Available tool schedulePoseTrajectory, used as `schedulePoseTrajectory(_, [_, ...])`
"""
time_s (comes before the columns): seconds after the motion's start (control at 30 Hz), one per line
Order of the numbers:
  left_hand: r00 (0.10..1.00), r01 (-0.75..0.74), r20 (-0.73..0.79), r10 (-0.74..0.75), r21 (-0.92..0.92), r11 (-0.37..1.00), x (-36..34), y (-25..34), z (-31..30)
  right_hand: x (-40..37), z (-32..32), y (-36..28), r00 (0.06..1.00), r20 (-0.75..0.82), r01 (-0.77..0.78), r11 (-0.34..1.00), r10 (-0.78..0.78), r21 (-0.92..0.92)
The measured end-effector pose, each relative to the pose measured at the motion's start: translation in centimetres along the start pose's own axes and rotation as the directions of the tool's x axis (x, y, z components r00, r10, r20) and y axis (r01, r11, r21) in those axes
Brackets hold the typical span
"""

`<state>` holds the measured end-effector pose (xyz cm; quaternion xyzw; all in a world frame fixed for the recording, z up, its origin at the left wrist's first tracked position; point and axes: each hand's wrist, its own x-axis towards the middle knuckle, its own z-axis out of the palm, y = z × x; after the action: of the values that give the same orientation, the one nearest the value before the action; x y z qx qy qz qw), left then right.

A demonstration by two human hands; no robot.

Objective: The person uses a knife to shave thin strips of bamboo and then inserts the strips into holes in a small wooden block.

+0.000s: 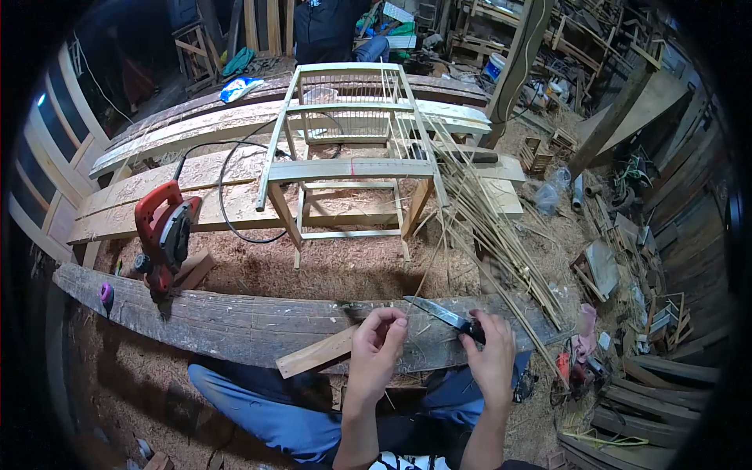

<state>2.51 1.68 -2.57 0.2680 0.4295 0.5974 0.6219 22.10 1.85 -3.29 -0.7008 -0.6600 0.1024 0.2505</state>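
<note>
My right hand (489, 348) is closed round the black handle of a knife (442, 315), its blade pointing left over the worn plank (235, 319). To its left, my left hand (377, 345) pinches the lower end of a thin bamboo strip (424, 278) between thumb and fingertips. This strip slants up and right, close to the knife's tip. Past the plank stands a wooden frame (352, 168) with thin upright rods in its back part. A bundle of bamboo strips (501, 243) leans along its right side.
A red power planer (163, 231) stands on the plank at left, its black cable (223, 184) looping behind. A short board (317, 352) lies by my left hand. Long planks (149, 200) stretch across the back, where another person (333, 31) sits. Shavings cover the floor.
</note>
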Motion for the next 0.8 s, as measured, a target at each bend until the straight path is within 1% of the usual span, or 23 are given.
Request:
schedulePoseTrajectory(0.03, [1.0,-0.003,0.003,0.003,0.0,1.0,0.0,0.1,0.2,0.2,0.2,0.2,1.0,0.014,-0.006,0.999,0.006,-0.041])
schedulePoseTrajectory(0.07, [1.0,0.002,0.012,-0.002,-0.016,1.0,0.0,0.1,0.3,0.2,0.1,0.3,1.0,0.013,-0.004,0.999,0.004,-0.039])
schedulePoseTrajectory(0.13, [1.0,0.003,0.014,-0.003,-0.029,1.0,-0.1,0.1,0.3,0.3,0.2,0.4,0.999,0.033,-0.001,0.999,-0.001,0.047])
schedulePoseTrajectory(0.17, [0.999,-0.003,0.041,0.006,-0.067,0.998,-0.1,0.0,0.2,0.4,0.1,0.5,0.999,0.034,0.003,0.999,-0.005,0.05])
schedulePoseTrajectory(0.2, [0.998,-0.005,0.069,0.012,-0.105,0.994,-0.1,0.0,0.2,0.3,0.0,0.5,0.999,0.029,-0.049,0.986,0.045,0.158])
schedulePoseTrajectory(0.23, [0.998,-0.004,0.068,0.011,-0.103,0.995,-0.2,0.1,0.3,0.2,-0.3,0.4,0.995,0.029,-0.101,0.96,0.097,0.263])
schedulePoseTrajectory(0.27, [0.998,0.012,0.055,-0.005,-0.121,0.993,-0.3,0.4,0.4,0.1,-0.8,0.2,0.995,0.029,-0.103,0.959,0.099,0.263])
schedulePoseTrajectory(0.33, [0.999,0.029,0.047,-0.022,-0.139,0.99,-0.2,0.6,0.3,0.3,-2.2,-0.6,0.994,0.03,-0.107,0.931,0.103,0.348])
schedulePoseTrajectory(0.37, [0.999,0.017,0.049,-0.009,-0.166,0.986,-0.1,0.4,0.1,0.3,-2.5,-0.9,0.997,-0.027,-0.054,0.927,0.069,0.372])
schedulePoseTrajectory(0.4, [0.999,0.005,0.05,0.005,-0.192,0.981,0.0,0.3,0.0,0.3,-2.6,-0.8,0.997,-0.029,-0.054,0.927,0.07,0.372])
schedulePoseTrajectory(0.47, [0.999,-0.013,0.039,0.021,-0.198,0.98,0.0,0.3,0.0,0.1,-2.8,-0.6,0.984,-0.082,-0.101,0.877,0.158,0.47])
schedulePoseTrajectory(0.5, [0.999,-0.031,0.027,0.037,-0.203,0.979,0.0,0.3,0.0,0.1,-2.8,-1.0,0.976,-0.174,-0.04,0.891,0.132,0.453])
schedulePoseTrajectory(0.53, [0.999,-0.032,0.026,0.038,-0.204,0.978,0.0,0.3,0.0,0.2,-2.8,-1.3,0.976,-0.174,-0.038,0.891,0.13,0.453])
schedulePoseTrajectory(0.57, [0.999,-0.037,0.02,0.041,-0.18,0.983,-0.1,0.4,0.0,0.2,-2.9,-1.6,0.981,-0.194,0.068,0.885,0.026,0.461])
schedulePoseTrajectory(0.63, [0.999,-0.04,0.018,0.043,-0.155,0.987,-0.3,0.3,0.0,0.3,-2.7,-2.8,0.957,-0.236,0.265,0.844,-0.17,0.467])
schedulePoseTrajectory(0.67, [0.998,-0.028,0.044,0.036,-0.164,0.986,-0.4,0.1,-0.1,-0.2,-2.1,-3.2,0.963,-0.207,0.26,0.811,-0.175,0.525])
schedulePoseTrajectory(0.73, [0.997,-0.017,0.068,0.028,-0.17,0.985,-0.8,0.3,0.4,0.0,-1.5,-4.5,0.922,-0.222,0.388,0.738,-0.319,0.552])
schedulePoseTrajectory(0.77, [1.0,-0.02,0.021,0.024,-0.169,0.985,-1.3,0.4,1.0,0.1,-1.2,-4.7,0.922,-0.223,0.388,0.736,-0.318,0.554])
schedulePoseTrajectory(0.8, [0.999,-0.024,-0.027,0.02,-0.168,0.986,-1.6,0.6,1.3,0.3,-0.9,-4.8,0.91,-0.201,0.41,0.719,-0.362,0.561])
